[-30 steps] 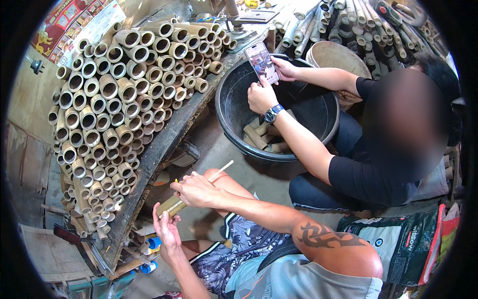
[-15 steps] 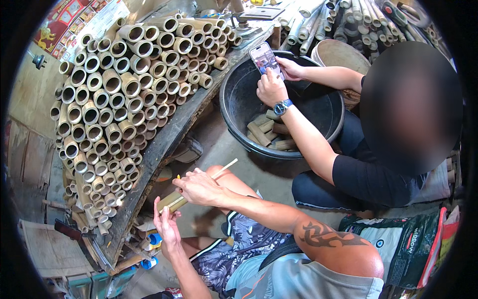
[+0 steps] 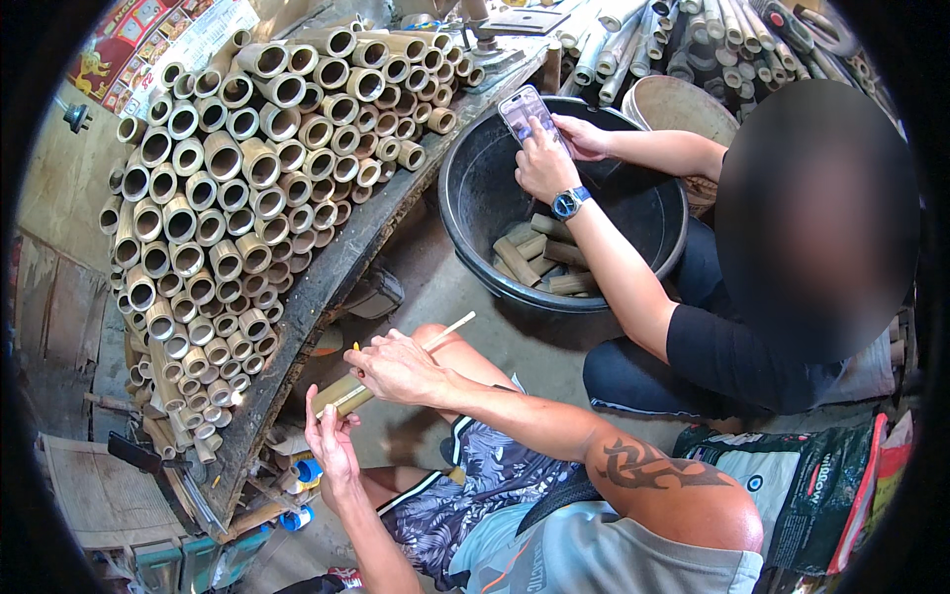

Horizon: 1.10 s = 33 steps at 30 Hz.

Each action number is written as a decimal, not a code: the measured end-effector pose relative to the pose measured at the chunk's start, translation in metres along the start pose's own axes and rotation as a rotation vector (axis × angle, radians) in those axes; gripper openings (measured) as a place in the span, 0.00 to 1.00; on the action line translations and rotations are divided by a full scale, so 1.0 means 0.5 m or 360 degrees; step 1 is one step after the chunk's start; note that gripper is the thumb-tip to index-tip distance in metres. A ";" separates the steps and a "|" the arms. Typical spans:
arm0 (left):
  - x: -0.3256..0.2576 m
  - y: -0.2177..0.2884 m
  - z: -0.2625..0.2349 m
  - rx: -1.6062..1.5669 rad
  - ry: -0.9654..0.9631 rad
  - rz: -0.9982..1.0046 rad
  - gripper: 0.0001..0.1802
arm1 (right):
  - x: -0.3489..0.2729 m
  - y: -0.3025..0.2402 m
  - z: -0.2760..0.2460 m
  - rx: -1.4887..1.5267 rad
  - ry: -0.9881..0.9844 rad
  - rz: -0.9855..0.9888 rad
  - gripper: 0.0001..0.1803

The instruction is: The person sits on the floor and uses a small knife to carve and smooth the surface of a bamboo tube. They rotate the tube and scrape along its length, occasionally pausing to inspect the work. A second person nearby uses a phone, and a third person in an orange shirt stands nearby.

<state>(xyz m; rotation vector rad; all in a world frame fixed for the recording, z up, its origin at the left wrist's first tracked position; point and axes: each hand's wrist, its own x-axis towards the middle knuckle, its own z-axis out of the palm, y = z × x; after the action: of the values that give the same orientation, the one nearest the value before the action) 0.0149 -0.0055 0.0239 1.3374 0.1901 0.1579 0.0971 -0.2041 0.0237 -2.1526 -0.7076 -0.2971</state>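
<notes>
A short bamboo tube (image 3: 342,394) is held tilted above my lap. My left hand (image 3: 334,445) grips its lower end, thumb and fingers round the near end. Over the tube's upper part lies my right hand (image 3: 398,368), closed, with a thin pale wooden stick (image 3: 452,331) sticking out beyond it to the upper right. The stick runs in line with the tube. A yellow tip (image 3: 356,346), perhaps of a pencil, shows by my right fingers; the rest is hidden. How my right fingers close round the tube is partly hidden.
A large stack of cut bamboo tubes (image 3: 223,158) fills the wooden bench (image 3: 341,287) on the left. A black tub (image 3: 455,243) with several bamboo pieces stands ahead. Beside it, another person (image 3: 752,346) taps a phone (image 3: 529,114). Printed sacks (image 3: 802,485) lie at right.
The view has shifted slightly. Both hands stay almost in place on the tube; less of the pale stick shows along the tube near my left fingers. The other person's finger has moved on the phone.
</notes>
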 end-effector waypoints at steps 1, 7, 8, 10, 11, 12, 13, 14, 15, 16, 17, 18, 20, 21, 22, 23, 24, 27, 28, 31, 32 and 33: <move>0.001 0.000 0.000 0.0010 0.0012 -0.0006 0.31 | 0.000 0.000 0.000 -0.0005 -0.0009 0.0005 0.14; 0.003 0.001 0.000 0.0024 0.0016 -0.0001 0.31 | 0.000 0.002 -0.001 -0.0005 0.0005 0.0008 0.14; 0.004 0.001 0.001 0.0026 0.0015 -0.0002 0.31 | 0.001 0.002 -0.001 -0.0003 0.0013 0.0001 0.14; 0.003 0.002 0.002 0.0034 0.0018 -0.0002 0.32 | 0.001 0.002 -0.001 -0.0008 -0.0017 0.0016 0.14; 0.003 0.002 0.002 0.0042 0.0021 0.0001 0.32 | 0.001 0.002 -0.001 -0.0012 -0.0011 0.0011 0.14; 0.003 0.002 0.002 0.0050 0.0024 0.0004 0.32 | 0.001 0.002 -0.001 -0.0018 -0.0025 0.0016 0.14; 0.003 0.003 0.003 0.0050 0.0020 0.0002 0.32 | 0.001 0.002 -0.001 -0.0023 -0.0039 0.0020 0.14; 0.003 0.004 0.003 0.0051 0.0017 0.0000 0.32 | 0.000 0.002 0.000 -0.0026 -0.0031 0.0020 0.14; 0.004 0.004 0.003 0.0047 0.0008 0.0005 0.32 | 0.000 0.002 0.000 -0.0028 -0.0022 0.0019 0.14; 0.004 0.005 0.003 0.0052 0.0009 -0.0003 0.32 | 0.000 0.002 0.000 -0.0032 -0.0013 0.0018 0.14; 0.005 0.005 0.003 0.0052 0.0005 -0.0004 0.32 | 0.000 0.002 0.000 -0.0032 -0.0016 0.0022 0.14; 0.005 0.006 0.003 0.0050 -0.0004 -0.0001 0.32 | 0.000 0.003 0.000 -0.0032 -0.0019 0.0028 0.14; 0.006 0.007 0.003 0.0057 -0.0003 -0.0011 0.32 | 0.001 0.003 0.000 -0.0022 -0.0038 0.0037 0.14; 0.006 0.008 0.003 0.0052 -0.0017 -0.0002 0.32 | 0.001 0.004 -0.001 -0.0012 -0.0053 0.0041 0.14; 0.007 0.009 0.003 0.0065 -0.0003 -0.0016 0.31 | 0.002 0.004 -0.001 -0.0002 -0.0067 0.0045 0.14; 0.007 0.009 0.004 0.0071 -0.0001 -0.0019 0.31 | 0.002 0.004 -0.002 0.0001 -0.0063 0.0046 0.14; 0.007 0.009 0.004 0.0073 -0.0001 -0.0018 0.31 | 0.002 0.003 -0.002 0.0004 -0.0061 0.0047 0.14; 0.007 0.009 0.004 0.0082 0.0000 -0.0020 0.31 | 0.001 0.002 -0.003 0.0018 -0.0019 0.0038 0.14; 0.007 0.009 0.004 0.0083 0.0008 -0.0031 0.31 | 0.000 0.001 -0.003 0.0024 -0.0013 0.0038 0.14; 0.007 0.010 0.003 0.0077 0.0005 -0.0035 0.30 | 0.001 0.002 -0.003 0.0011 -0.0034 0.0042 0.13; 0.007 0.010 0.003 0.0074 0.0005 -0.0033 0.30 | 0.002 0.002 -0.002 0.0012 -0.0040 0.0041 0.13; 0.007 0.010 0.003 0.0071 0.0005 -0.0032 0.30 | 0.002 0.004 -0.001 0.0014 -0.0046 0.0040 0.13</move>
<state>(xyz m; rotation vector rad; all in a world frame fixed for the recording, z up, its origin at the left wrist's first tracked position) 0.0185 -0.0053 0.0288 1.3794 0.2105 0.1395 0.0990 -0.2051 0.0234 -2.1600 -0.6965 -0.2497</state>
